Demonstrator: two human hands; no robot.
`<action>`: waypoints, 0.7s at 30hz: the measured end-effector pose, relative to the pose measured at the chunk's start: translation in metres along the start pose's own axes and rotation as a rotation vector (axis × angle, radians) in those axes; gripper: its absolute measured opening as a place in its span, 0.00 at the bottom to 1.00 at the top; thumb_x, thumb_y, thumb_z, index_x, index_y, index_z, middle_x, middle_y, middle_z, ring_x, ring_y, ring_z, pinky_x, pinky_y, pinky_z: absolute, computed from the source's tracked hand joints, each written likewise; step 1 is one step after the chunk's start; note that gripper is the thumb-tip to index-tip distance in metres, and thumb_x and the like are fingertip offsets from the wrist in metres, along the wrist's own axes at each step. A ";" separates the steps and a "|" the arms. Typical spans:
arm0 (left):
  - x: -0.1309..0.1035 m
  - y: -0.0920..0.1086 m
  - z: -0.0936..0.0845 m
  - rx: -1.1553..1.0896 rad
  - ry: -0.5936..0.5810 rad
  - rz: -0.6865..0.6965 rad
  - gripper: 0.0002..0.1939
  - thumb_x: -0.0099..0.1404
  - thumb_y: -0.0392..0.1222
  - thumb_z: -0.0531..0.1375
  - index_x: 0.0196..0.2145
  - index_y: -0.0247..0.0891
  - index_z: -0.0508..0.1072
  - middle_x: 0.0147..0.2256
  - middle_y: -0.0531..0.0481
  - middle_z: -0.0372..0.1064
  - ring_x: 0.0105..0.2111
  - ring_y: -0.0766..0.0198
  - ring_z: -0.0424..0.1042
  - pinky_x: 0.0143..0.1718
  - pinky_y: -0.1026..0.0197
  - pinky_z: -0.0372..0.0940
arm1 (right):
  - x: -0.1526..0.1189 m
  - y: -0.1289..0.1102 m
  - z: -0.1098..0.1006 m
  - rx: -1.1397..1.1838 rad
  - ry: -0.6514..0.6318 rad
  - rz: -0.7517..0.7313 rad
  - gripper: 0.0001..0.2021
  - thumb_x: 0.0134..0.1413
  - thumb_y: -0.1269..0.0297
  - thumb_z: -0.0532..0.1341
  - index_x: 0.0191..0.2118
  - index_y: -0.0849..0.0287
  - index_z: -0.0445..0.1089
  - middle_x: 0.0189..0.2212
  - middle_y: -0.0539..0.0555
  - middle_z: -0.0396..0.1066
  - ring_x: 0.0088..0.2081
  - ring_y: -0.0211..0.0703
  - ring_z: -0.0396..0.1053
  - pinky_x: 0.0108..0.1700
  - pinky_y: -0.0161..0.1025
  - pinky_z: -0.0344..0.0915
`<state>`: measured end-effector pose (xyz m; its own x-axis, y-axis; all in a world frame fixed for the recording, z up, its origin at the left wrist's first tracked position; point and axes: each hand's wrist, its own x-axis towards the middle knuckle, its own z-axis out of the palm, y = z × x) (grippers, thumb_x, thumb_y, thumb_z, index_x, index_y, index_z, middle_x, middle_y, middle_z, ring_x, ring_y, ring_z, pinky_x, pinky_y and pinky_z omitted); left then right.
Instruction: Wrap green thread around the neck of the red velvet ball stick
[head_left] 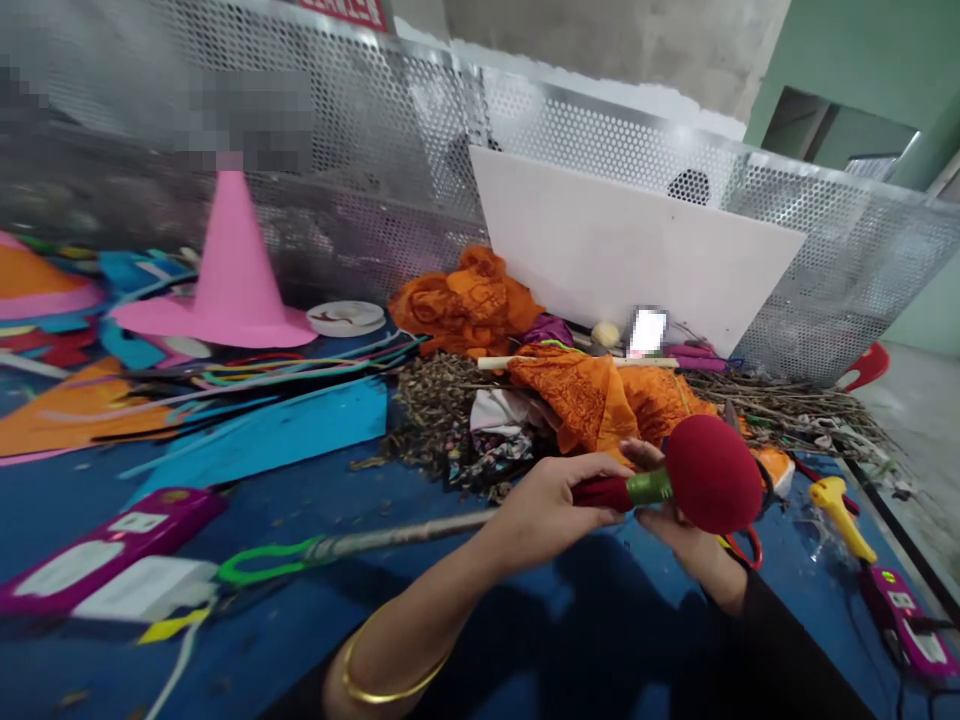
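A round dark red ball (712, 474) tops a red cloth-wrapped piece bound with green tape (649, 487). My left hand (551, 505) is closed around the red cloth end, left of the tape. On the other side, my right hand (679, 540) holds the piece near the tape, partly hidden behind the ball. A long stick (405, 535) with a green loop (262, 562) at its far end runs under my left forearm. Orange patterned cloth (585, 395) lies just beyond my hands.
A pink cone hat (234, 260), blue sheet (292, 430) and purple power strip (112, 550) are on the left. Twigs (810, 405), a yellow glue gun (844, 515) and another purple strip (907, 620) lie right. A white board (630, 240) leans against perforated metal behind.
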<state>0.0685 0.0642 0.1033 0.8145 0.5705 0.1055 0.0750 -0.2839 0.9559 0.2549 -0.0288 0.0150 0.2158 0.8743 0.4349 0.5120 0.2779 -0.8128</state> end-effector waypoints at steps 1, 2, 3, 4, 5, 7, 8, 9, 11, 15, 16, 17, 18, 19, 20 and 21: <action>0.000 0.000 0.000 -0.012 -0.014 0.006 0.15 0.51 0.36 0.63 0.39 0.37 0.79 0.39 0.51 0.78 0.40 0.58 0.75 0.45 0.61 0.67 | -0.003 -0.004 0.004 -0.002 -0.069 -0.017 0.14 0.55 0.54 0.64 0.46 0.51 0.73 0.37 0.54 0.76 0.40 0.49 0.73 0.44 0.44 0.72; 0.000 -0.001 0.000 -0.013 -0.024 0.008 0.15 0.52 0.36 0.63 0.40 0.37 0.79 0.39 0.52 0.78 0.40 0.59 0.75 0.44 0.61 0.67 | -0.005 -0.008 0.007 -0.021 -0.108 -0.038 0.11 0.59 0.55 0.61 0.44 0.52 0.73 0.34 0.53 0.76 0.37 0.47 0.74 0.41 0.42 0.72; 0.000 -0.002 0.000 -0.001 -0.027 0.006 0.15 0.52 0.36 0.63 0.40 0.38 0.79 0.39 0.52 0.78 0.39 0.59 0.75 0.44 0.62 0.67 | -0.007 -0.011 0.009 -0.060 -0.101 -0.064 0.10 0.62 0.56 0.57 0.40 0.53 0.74 0.30 0.52 0.75 0.33 0.44 0.73 0.38 0.40 0.72; 0.001 -0.003 0.000 0.020 -0.022 0.003 0.15 0.52 0.35 0.63 0.40 0.39 0.79 0.38 0.53 0.79 0.38 0.60 0.75 0.43 0.62 0.67 | -0.008 -0.014 0.010 -0.120 -0.047 -0.096 0.12 0.64 0.58 0.54 0.35 0.55 0.73 0.25 0.51 0.73 0.28 0.42 0.71 0.35 0.39 0.71; 0.002 -0.005 -0.001 0.047 -0.008 -0.001 0.15 0.53 0.35 0.63 0.40 0.39 0.79 0.37 0.53 0.79 0.37 0.60 0.75 0.42 0.62 0.67 | -0.009 -0.017 0.011 -0.195 0.020 -0.133 0.14 0.66 0.61 0.52 0.32 0.55 0.72 0.22 0.50 0.71 0.25 0.41 0.70 0.34 0.38 0.70; 0.003 -0.008 -0.002 0.107 0.040 -0.010 0.15 0.53 0.35 0.63 0.40 0.41 0.79 0.36 0.54 0.79 0.37 0.61 0.75 0.42 0.63 0.67 | -0.011 -0.023 0.011 -0.348 0.127 -0.220 0.14 0.65 0.65 0.52 0.30 0.57 0.71 0.22 0.51 0.70 0.25 0.41 0.69 0.34 0.38 0.68; 0.005 -0.010 -0.003 0.136 0.064 -0.013 0.16 0.53 0.35 0.63 0.41 0.42 0.79 0.37 0.55 0.79 0.38 0.61 0.75 0.42 0.63 0.66 | -0.012 -0.026 0.011 -0.403 0.148 -0.265 0.12 0.64 0.67 0.53 0.32 0.57 0.72 0.24 0.52 0.71 0.26 0.41 0.69 0.34 0.38 0.68; 0.006 -0.012 -0.004 0.162 0.084 -0.014 0.17 0.53 0.34 0.63 0.42 0.42 0.79 0.37 0.55 0.79 0.38 0.61 0.75 0.43 0.63 0.66 | -0.013 -0.030 0.010 -0.434 0.155 -0.312 0.09 0.63 0.68 0.54 0.35 0.58 0.72 0.26 0.54 0.72 0.28 0.41 0.70 0.35 0.38 0.68; 0.009 -0.017 -0.005 0.194 0.098 -0.013 0.17 0.54 0.35 0.62 0.43 0.44 0.78 0.38 0.55 0.79 0.39 0.61 0.76 0.43 0.63 0.66 | -0.016 -0.037 0.008 -0.409 0.153 -0.403 0.08 0.62 0.70 0.55 0.38 0.57 0.72 0.31 0.56 0.71 0.34 0.43 0.71 0.37 0.39 0.69; 0.012 -0.025 0.000 0.219 0.074 -0.003 0.16 0.56 0.37 0.61 0.43 0.43 0.78 0.39 0.54 0.79 0.38 0.61 0.76 0.42 0.63 0.68 | -0.019 -0.046 0.008 -0.137 0.077 -0.424 0.08 0.63 0.69 0.54 0.38 0.57 0.72 0.40 0.61 0.71 0.51 0.52 0.70 0.49 0.49 0.70; 0.012 -0.026 0.001 0.230 0.068 -0.002 0.15 0.56 0.38 0.61 0.42 0.43 0.78 0.38 0.53 0.79 0.38 0.60 0.76 0.42 0.63 0.68 | -0.018 -0.047 0.009 -0.011 0.043 -0.373 0.09 0.64 0.68 0.53 0.37 0.57 0.71 0.40 0.60 0.72 0.51 0.52 0.70 0.50 0.51 0.69; 0.012 -0.027 0.002 0.241 0.065 0.001 0.15 0.56 0.38 0.61 0.42 0.43 0.78 0.38 0.53 0.79 0.38 0.60 0.76 0.41 0.63 0.69 | -0.017 -0.048 0.009 0.122 0.019 -0.314 0.10 0.65 0.67 0.52 0.36 0.56 0.71 0.39 0.59 0.73 0.49 0.51 0.71 0.50 0.51 0.69; 0.012 -0.027 0.003 0.250 0.063 0.003 0.15 0.56 0.38 0.61 0.42 0.43 0.78 0.39 0.53 0.79 0.38 0.60 0.76 0.41 0.64 0.69 | -0.016 -0.049 0.010 0.243 0.006 -0.258 0.11 0.66 0.66 0.52 0.35 0.56 0.70 0.36 0.58 0.74 0.47 0.50 0.72 0.49 0.50 0.70; 0.013 -0.027 0.003 0.258 0.067 0.004 0.15 0.56 0.38 0.61 0.42 0.43 0.78 0.39 0.53 0.79 0.38 0.61 0.76 0.41 0.64 0.69 | -0.014 -0.050 0.011 0.333 0.001 -0.213 0.12 0.66 0.65 0.51 0.34 0.56 0.70 0.32 0.56 0.74 0.44 0.49 0.73 0.49 0.50 0.70; 0.013 -0.027 0.002 0.262 0.071 0.004 0.15 0.56 0.38 0.61 0.42 0.43 0.78 0.39 0.53 0.79 0.38 0.61 0.76 0.41 0.64 0.69 | -0.012 -0.051 0.011 0.379 -0.003 -0.194 0.12 0.66 0.64 0.52 0.33 0.56 0.70 0.30 0.55 0.73 0.43 0.49 0.73 0.48 0.49 0.69; 0.013 -0.026 0.002 0.261 0.072 0.004 0.15 0.57 0.38 0.60 0.43 0.43 0.78 0.39 0.53 0.79 0.38 0.61 0.76 0.41 0.64 0.69 | -0.011 -0.053 0.011 0.383 -0.018 -0.202 0.12 0.66 0.64 0.53 0.32 0.56 0.70 0.29 0.55 0.73 0.43 0.49 0.73 0.48 0.50 0.69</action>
<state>0.0780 0.0777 0.0789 0.7731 0.6194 0.1370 0.2252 -0.4699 0.8535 0.2165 -0.0487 0.0490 0.1272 0.7931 0.5957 0.1959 0.5687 -0.7989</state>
